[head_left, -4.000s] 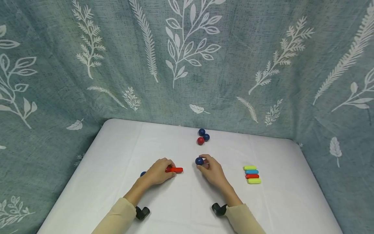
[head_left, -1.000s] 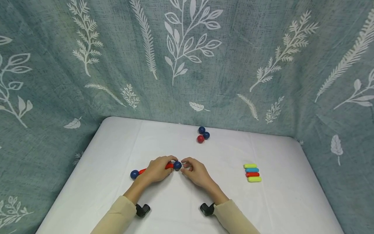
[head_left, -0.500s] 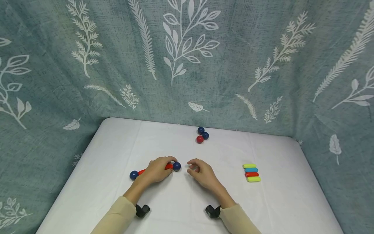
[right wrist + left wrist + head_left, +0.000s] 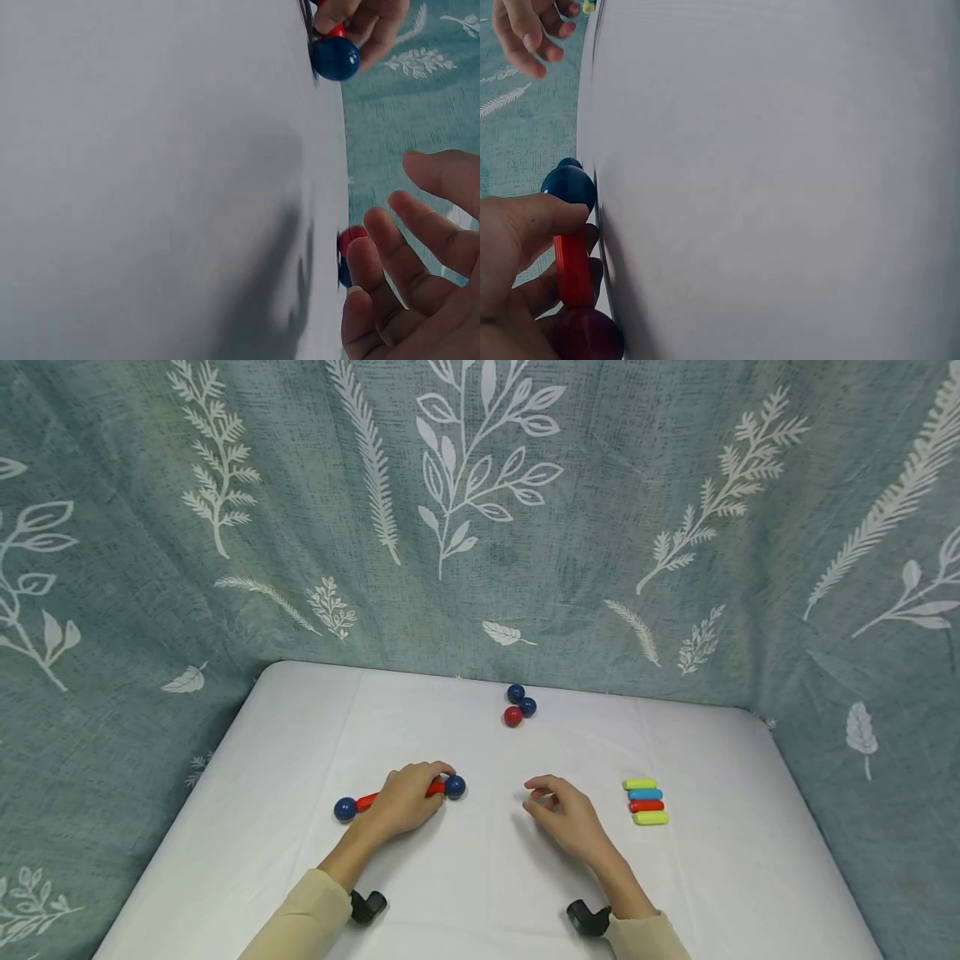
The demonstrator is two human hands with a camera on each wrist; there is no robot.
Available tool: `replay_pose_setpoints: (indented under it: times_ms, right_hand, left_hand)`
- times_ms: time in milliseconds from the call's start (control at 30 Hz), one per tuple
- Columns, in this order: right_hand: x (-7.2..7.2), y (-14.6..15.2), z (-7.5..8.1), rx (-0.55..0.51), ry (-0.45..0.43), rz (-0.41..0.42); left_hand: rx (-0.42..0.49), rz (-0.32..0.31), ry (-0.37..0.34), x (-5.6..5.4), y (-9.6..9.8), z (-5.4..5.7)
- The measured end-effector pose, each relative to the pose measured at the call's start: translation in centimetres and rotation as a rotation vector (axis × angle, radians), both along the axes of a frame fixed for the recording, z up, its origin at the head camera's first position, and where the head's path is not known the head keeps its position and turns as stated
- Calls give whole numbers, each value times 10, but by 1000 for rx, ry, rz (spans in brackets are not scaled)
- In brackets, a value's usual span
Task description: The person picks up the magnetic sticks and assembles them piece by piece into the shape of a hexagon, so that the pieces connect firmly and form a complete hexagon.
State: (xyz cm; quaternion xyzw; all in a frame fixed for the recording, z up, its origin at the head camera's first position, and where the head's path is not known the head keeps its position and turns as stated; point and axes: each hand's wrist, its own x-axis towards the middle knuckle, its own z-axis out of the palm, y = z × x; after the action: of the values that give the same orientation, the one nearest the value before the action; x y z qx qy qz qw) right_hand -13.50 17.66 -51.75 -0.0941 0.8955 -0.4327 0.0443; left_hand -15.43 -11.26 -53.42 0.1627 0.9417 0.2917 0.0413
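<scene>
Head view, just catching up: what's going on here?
A person's left hand holds a stick-and-ball piece, red with a dark blue ball at each end; the hand covers its middle in the head view. The right hand holds nothing, fingers relaxed over the white table. Four loose sticks lie in a row on the right, and three loose balls sit near the far edge.

I am counting four blue balls (image 4: 345, 810), two red balls (image 4: 512, 717), three red sticks (image 4: 647, 807), two yellow sticks (image 4: 650, 818), one blue stick (image 4: 646, 794) and one desk (image 4: 480, 885). I am also counting two hands (image 4: 406, 796) and two black wrist devices (image 4: 367, 907).
</scene>
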Motion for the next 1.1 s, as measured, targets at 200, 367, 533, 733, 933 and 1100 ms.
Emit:
replay_pose_setpoints:
  times_ms: [200, 367, 533, 733, 933, 1100]
  right_hand:
    - [6, 23, 4, 18, 20, -30]
    - [11, 43, 4, 34, 38, -57]
    - [17, 68, 5, 59, 57, -95]
    - [27, 101, 7, 113, 61, -136]
    - [32, 125, 7, 169, 42, -181]
    - [32, 141, 5, 220, 38, -222]
  left_hand:
    - [-2, 12, -4, 1, -1, 1]
    - [-10, 13, -6, 1, -1, -1]
    - [-4, 11, -7, 0, -1, -1]
    - [0, 9, -12, 0, -1, 0]
    - [3, 5, -22, 0, 0, 2]
    - [3, 4, -30, 1, 0, 2]
